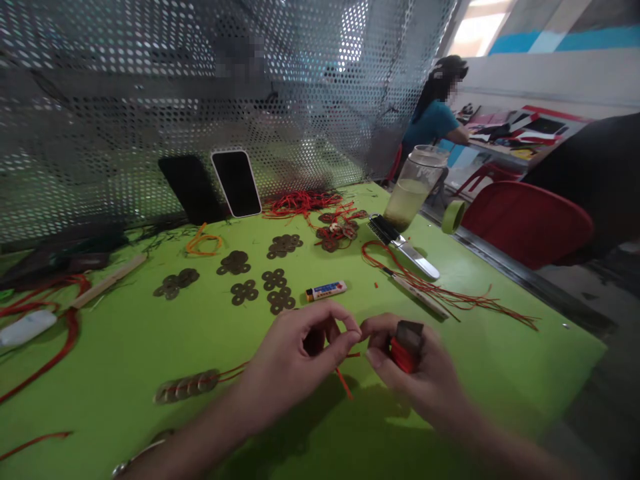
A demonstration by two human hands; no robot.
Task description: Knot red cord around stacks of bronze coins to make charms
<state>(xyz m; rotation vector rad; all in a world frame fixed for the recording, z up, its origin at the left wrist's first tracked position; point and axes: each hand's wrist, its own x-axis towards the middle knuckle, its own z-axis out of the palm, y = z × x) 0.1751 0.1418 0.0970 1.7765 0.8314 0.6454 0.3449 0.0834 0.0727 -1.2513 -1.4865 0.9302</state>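
My left hand [305, 350] is pinched, thumb against forefinger, on something small that looks like a red cord. Loose red cord ends [344, 384] stick out below those fingers. From behind this hand a red cord [233, 371] runs left to a row of overlapping round coins [187, 387] lying on the table. My right hand [425, 373] is wrapped round a red lighter [403, 357] with a dark metal top. Its forefinger meets the left fingertips. Just beyond the hands lies a small white and blue glue tube [326, 291] with an orange tip.
Coin clusters [244, 292] lie across the green table [125, 347]. Behind them are a tangle of red cords [305, 203] and a phone [237, 183] against a perforated metal panel [310, 100]. At right stand a jar [407, 197], a hairbrush [413, 257] and a pen-like tool [417, 297]. Another person [435, 120] sits beyond.
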